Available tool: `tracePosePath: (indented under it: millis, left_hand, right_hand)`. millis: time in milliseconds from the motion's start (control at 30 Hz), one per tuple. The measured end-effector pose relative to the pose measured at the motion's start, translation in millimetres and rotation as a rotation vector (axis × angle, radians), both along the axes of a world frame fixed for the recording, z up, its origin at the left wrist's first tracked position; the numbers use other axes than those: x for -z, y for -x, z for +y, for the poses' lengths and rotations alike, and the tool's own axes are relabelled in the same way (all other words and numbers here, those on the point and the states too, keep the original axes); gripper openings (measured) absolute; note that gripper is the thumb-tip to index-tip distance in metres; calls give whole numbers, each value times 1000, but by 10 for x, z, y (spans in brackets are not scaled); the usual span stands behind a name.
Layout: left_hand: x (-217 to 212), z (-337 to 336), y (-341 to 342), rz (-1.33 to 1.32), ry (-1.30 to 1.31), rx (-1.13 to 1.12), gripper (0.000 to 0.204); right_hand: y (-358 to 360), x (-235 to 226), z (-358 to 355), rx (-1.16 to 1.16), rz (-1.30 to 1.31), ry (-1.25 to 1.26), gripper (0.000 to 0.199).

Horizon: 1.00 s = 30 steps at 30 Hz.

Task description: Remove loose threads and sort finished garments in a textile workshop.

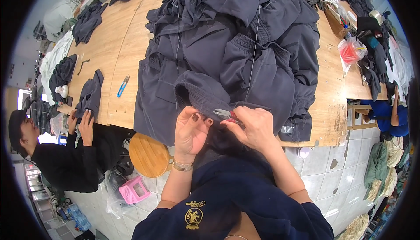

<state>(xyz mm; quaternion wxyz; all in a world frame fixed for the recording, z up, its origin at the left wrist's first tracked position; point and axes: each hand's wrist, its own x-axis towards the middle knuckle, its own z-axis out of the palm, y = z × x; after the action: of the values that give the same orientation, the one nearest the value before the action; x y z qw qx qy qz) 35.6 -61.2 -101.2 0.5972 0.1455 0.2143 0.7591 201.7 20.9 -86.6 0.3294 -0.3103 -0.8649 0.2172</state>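
The table (114, 56) bore the heap (197, 43) of dark grey garments, spread across its middle and over the edge nearest the person. At the near side of that heap lay the piece being worked on, a tube of the same cloth ending in a gathered cuff (185, 93), its mouth open toward the left, just beyond the two hands. The right hand (253, 126) had its fingers wrapped round the red snips (224, 113), whose blades pointed left and looked slightly parted. The left hand (190, 131) was turned palm up, thumb and fingertips drawn narrow just short of the blade tips; whether they pinched a thread or nothing could not be told. The blue snips (123, 86) lay on bare wood to the left, well apart from the hands. Smallest were the pale threads (255, 43) trailing down the heap. Good snipping here, as a judgement, called for a strand pulled taut, the blades laid flat along the seam and only the tips closed, so the gathered fabric was not nicked. The left fingertips sat close to the steel, so they were best kept behind the cutting line, with loose folds held clear.
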Motion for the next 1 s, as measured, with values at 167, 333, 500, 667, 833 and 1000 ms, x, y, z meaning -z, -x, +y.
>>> tracePosePath:
  millis: [167,333,500,667,833,1000]
  left_hand:
    - [-6,0,-9,-19,21,-15,12]
    - [-41,13,-16,-37,25,-9,12]
    - [-19,11,-13,-35,15,-2,13]
    - [-40,19,-28,-43,22,-7,13]
    - [-26,20,-8,-55,7,-1,12]
    - [-48,26,-16,-63,24,-6,13]
  right_hand:
    - [8,-25,6,29,-16,-45,33]
    - [13,0,29,73,-9,-61,34]
    - [61,-2,22,59,14,-13,32]
    - [80,58,40,72,16,-52,35]
    - [36,35,15,65,57,30,30]
    - [-5,65,-17,-4,18,24,30]
